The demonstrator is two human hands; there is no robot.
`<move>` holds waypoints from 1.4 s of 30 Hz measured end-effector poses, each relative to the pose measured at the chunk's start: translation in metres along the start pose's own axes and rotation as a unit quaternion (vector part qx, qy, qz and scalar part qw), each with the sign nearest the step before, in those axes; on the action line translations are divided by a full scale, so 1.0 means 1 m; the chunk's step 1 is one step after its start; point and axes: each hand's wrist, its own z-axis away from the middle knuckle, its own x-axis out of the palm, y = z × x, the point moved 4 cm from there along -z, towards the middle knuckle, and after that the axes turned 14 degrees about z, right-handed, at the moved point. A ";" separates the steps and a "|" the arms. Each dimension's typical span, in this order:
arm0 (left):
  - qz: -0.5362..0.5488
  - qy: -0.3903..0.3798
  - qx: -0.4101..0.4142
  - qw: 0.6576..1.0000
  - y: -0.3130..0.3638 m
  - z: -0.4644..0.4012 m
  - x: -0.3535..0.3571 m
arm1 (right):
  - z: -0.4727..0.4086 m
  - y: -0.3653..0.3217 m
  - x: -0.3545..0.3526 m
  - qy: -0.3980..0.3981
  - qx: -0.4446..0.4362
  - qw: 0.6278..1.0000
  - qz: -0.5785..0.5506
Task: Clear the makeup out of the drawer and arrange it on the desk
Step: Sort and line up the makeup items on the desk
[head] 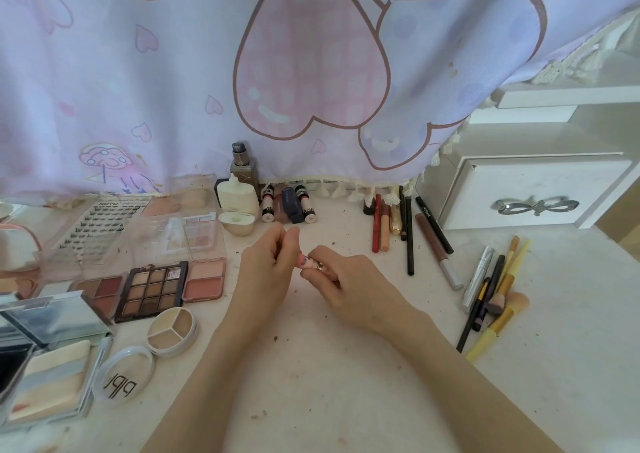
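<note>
Two hands meet over the middle of the worktop (pixel 346 366), w/ one small pink tube (pixel 304 262), prob. a lipstick, held between them. My left hand (pixel 268 265) has its fingers (pixel 289 241) curled and pinching the pink end; my right hand (pixel 341 279) grips the other end, where a gold band shows. Both hands pinch the same tube, nothing is spread. The tube is in the air just above the worktop, not lying yet.

I think the step is to close or check the tube, then put it down. To do it well: keep both ends in line, push the cap straight, no twisting sideways. After this I would place it in the row of lip tubes (pixel 289 206) at the back, beside the cream bottle (pixel 239 194), upright like the others, not touching them hard so they don't fall. Pencils (pixel 408 230) and brushes (pixel 498 300) are at the right, palettes (pixel 152 289) at the left, so lip items belong in the back row. The drawer (pixel 533 189) at the right looks closed; I cannot tell what remains inside
</note>
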 end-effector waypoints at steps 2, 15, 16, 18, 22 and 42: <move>0.003 -0.003 0.004 1.000 -0.001 -0.002 -0.001 | 0.001 0.000 -0.001 0.005 0.001 1.000 -0.002; 0.079 -0.004 -0.032 0.996 -0.007 -0.007 -0.003 | -0.004 0.026 -0.010 0.043 0.174 0.913 -0.367; 0.088 -0.001 -0.039 0.995 -0.007 -0.007 -0.003 | -0.004 0.028 -0.012 0.057 0.189 0.889 -0.413; 0.135 0.023 -0.068 0.988 -0.011 -0.008 -0.006 | -0.003 0.035 -0.016 0.085 0.230 0.845 -0.475; 0.219 0.047 -0.115 0.968 -0.017 -0.009 -0.010 | -0.002 0.037 -0.010 0.064 0.279 0.797 -0.531; 0.046 -0.074 -0.044 0.995 -0.012 0.003 0.014 | -0.012 0.039 0.002 0.087 0.272 0.842 -0.457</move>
